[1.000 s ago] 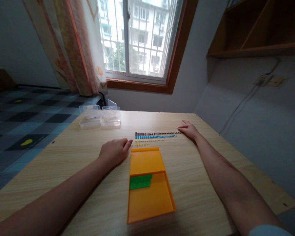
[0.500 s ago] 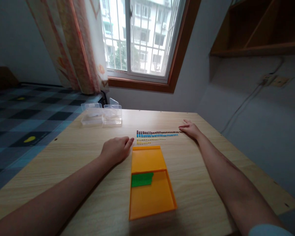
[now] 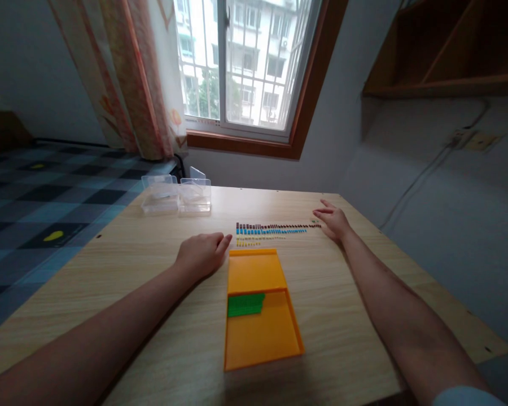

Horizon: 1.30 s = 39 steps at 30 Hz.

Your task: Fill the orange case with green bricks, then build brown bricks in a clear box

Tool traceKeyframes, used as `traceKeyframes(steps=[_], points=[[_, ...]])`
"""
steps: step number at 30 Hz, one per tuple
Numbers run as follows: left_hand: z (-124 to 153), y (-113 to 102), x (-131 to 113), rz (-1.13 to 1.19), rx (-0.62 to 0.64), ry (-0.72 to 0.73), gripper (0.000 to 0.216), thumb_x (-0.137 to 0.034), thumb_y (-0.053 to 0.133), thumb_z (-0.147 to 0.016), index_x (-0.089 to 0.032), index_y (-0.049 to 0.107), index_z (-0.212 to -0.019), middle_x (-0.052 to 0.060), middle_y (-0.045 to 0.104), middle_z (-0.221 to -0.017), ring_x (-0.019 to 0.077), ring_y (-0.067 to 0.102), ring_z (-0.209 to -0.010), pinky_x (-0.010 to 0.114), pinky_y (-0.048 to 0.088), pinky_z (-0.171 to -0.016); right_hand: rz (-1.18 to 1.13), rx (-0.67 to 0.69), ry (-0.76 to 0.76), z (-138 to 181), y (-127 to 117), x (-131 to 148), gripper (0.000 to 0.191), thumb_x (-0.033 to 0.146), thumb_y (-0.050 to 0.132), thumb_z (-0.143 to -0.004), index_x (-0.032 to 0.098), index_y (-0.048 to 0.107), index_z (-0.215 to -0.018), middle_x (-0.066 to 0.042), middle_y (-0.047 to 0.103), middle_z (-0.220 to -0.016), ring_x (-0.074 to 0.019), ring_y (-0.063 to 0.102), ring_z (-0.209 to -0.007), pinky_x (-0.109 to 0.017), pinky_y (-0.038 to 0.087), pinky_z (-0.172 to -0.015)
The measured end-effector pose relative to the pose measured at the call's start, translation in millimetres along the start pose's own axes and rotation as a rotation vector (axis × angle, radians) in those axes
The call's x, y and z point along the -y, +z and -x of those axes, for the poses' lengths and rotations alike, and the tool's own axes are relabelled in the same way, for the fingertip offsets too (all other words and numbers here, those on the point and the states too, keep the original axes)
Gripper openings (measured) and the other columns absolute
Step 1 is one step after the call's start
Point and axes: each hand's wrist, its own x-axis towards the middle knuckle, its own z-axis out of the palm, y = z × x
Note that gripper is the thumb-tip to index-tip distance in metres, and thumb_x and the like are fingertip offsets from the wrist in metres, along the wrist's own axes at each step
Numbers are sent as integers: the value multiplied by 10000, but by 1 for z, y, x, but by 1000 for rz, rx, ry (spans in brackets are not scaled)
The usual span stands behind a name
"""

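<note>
An orange tray [image 3: 258,338] lies on the wooden table [image 3: 152,316] in front of me, with a green studded plate [image 3: 245,304] inside it. My left hand [image 3: 201,255] rests palm down on the table beside the tray's far left corner, fingers loosely curled, holding nothing. Beyond the tray run rows of tiny pieces: dark brown [image 3: 275,226], blue [image 3: 271,231] and yellow [image 3: 248,244]. My right hand [image 3: 332,220] hovers at the right end of those rows with fingers stretched out. A tiny green piece [image 3: 312,221] lies just off its fingertips.
Two clear plastic boxes [image 3: 175,195] stand at the table's far left. A window [image 3: 245,67] with a curtain [image 3: 127,79] is behind the table. A bed with a checked cover [image 3: 38,208] lies to the left. A wooden shelf [image 3: 444,51] hangs at upper right.
My right hand has lifted a little and drawn to the right of the rows' end, uncovering a tiny green piece. The left hand stays where it was.
</note>
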Motion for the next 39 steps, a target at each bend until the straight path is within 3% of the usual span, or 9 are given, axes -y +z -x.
traceKeyframes(steps=[3,7,11,13,16,22,29,39], points=[[0,0,-1,8,-2,0,613,-538,207,-1025,-242,741,-980,114,780,-1046,305,714,-950,359,452,-712,-64,10,-77,5,-11,32,421,576,757,-780,165,815,-856,-190,660,-1347,-354,612,-1239,-522,480,-1057],[2,0,-3,8,-2,7,635,-548,195,-1027,-231,743,-985,117,777,-1038,296,711,-950,357,463,-736,-118,185,-213,39,-24,90,361,552,856,-709,212,823,-826,-97,745,-995,-238,686,-907,-362,561,-795],[1,3,-3,3,-28,22,638,-551,200,-1025,-228,746,-957,113,781,-1023,291,712,-929,349,456,-709,-121,668,-573,109,-18,147,126,326,756,-913,231,826,-958,-43,698,-842,-140,634,-760,-266,499,-693],[0,5,-2,1,-41,23,638,-558,205,-1023,-231,748,-959,111,783,-1018,291,713,-921,346,450,-700,-150,858,-646,141,-7,164,130,281,718,-949,198,816,-968,-42,678,-837,-121,622,-737,-244,483,-674],[-1,7,-2,5,-51,6,648,-572,207,-1019,-232,756,-962,115,784,-1018,294,714,-918,349,448,-703,-43,1020,-702,170,10,174,151,258,685,-971,181,807,-925,-39,660,-807,-133,600,-758,-257,463,-707],[-1,8,-2,1,-47,0,659,-577,204,-1014,-235,766,-975,119,782,-1020,306,712,-923,361,454,-718,151,1054,-838,178,23,171,181,277,652,-986,216,808,-917,-45,683,-817,-180,559,-819,-317,410,-761],[-2,8,-2,-2,-47,4,680,-585,188,-1019,-232,766,-973,128,778,-1015,308,712,-922,364,455,-719,101,1033,-813,174,15,174,164,272,665,-974,189,803,-1004,-63,719,-886,-191,557,-841,-332,424,-804],[-2,7,-3,-16,-39,3,673,-583,184,-1015,-240,763,-982,120,778,-1006,306,711,-894,356,441,-688,113,1045,-822,173,12,171,173,229,654,-952,205,814,-893,-54,681,-825,-181,537,-799,-326,414,-771]])
